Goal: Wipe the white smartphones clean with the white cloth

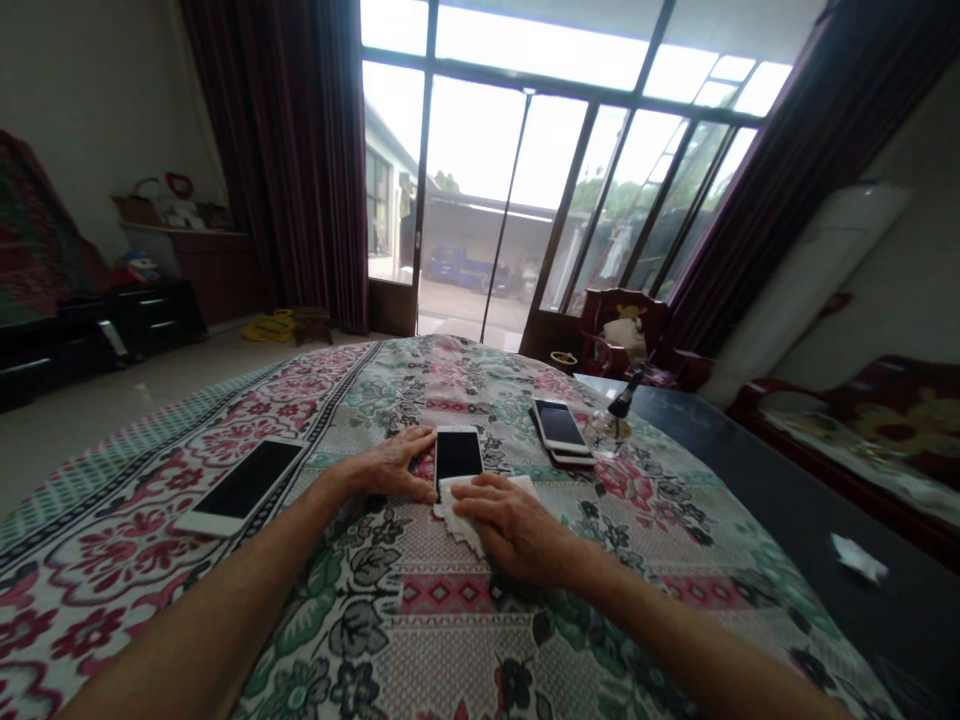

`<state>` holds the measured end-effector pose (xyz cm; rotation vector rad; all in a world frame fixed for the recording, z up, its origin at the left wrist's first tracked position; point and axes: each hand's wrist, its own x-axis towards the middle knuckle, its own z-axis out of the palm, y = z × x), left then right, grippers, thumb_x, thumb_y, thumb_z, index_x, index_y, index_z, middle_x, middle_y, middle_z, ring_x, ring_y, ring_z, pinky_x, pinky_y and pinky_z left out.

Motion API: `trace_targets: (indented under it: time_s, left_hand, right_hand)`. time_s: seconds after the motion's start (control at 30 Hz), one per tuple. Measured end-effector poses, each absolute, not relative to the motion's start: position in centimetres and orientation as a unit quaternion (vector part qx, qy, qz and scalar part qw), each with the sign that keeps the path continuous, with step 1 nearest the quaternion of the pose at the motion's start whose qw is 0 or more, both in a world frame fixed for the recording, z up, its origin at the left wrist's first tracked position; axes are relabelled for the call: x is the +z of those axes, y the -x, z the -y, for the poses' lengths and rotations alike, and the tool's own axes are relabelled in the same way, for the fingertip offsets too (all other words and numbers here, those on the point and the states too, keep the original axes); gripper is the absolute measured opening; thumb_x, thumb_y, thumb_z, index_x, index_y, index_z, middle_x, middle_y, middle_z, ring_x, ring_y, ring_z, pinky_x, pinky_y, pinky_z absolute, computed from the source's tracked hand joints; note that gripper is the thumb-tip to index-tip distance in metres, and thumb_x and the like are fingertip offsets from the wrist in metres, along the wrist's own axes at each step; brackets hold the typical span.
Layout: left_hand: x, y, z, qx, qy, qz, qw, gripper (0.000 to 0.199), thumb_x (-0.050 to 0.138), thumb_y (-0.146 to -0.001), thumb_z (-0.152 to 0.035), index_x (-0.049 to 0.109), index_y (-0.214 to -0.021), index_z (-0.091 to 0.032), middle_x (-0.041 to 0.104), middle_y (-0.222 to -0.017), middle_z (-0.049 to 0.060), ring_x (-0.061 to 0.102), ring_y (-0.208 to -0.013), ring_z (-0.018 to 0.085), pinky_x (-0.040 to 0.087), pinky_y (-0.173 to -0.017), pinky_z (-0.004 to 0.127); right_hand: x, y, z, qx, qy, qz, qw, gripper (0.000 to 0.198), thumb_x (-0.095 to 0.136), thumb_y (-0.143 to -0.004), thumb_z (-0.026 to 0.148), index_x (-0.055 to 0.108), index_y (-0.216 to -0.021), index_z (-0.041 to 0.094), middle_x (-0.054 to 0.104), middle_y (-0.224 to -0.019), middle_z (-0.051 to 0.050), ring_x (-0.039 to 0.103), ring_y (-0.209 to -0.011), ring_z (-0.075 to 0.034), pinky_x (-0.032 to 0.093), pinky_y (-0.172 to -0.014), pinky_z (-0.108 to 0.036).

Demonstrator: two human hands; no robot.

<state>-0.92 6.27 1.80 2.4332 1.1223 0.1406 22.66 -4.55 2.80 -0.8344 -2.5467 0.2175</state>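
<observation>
A white smartphone (459, 454) with a dark screen lies face up on the patterned tablecloth in front of me. My left hand (390, 465) rests along its left side, thumb and fingers apart, fingertips touching the edge. Over the phone's lower end my right hand (506, 520) presses a folded white tissue (466, 532), its fingers lying across the tissue. The part of the phone under the tissue is hidden. Farther left lies a larger white phone (244, 485), screen up. To the right, a small stack of phones (561, 428) sits at a slant.
Beside the stack stands a clear glass jar (606, 432) with a black-handled brush (624, 395). A crumpled white tissue (859, 558) lies on the dark tabletop (787, 500) at the right. Beyond the table are a wooden chair (626, 325) and glass doors (480, 210).
</observation>
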Motion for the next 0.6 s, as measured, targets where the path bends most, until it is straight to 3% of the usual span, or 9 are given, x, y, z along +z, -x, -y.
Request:
trace_targets:
  time_s: [0.3,0.6]
  left_hand:
    - [2.2,0.9,-6.0,0.040,-0.877,-0.415,0.241,0.108,0.068,-0.066,-0.060,0.020,-0.151,-0.015,0.010,-0.160,0.012,0.003,-0.146,0.035,0.011,-0.118,0.045]
    - [2.0,1.1,-6.1,0.047,-0.874,-0.413,0.251,0.110,0.066,-0.065,-0.066,0.019,-0.151,-0.017,0.010,-0.160,0.012,0.004,-0.146,0.035,0.011,-0.118,0.048]
  right_hand:
    - [2.2,-22.0,-1.6,0.031,0.362,0.898,0.247,0.028,0.046,-0.085,0.007,0.069,-0.088,0.022,0.071,-0.099,-0.002,0.060,-0.094,-0.018,0.045,-0.089,-0.032]
    - [2.0,-20.2,-6.4,0.005,0.443,0.872,0.209,0.032,0.048,-0.077,-0.002,0.068,-0.091,0.019,0.072,-0.101,-0.006,0.061,-0.095,-0.019,0.041,-0.089,-0.031]
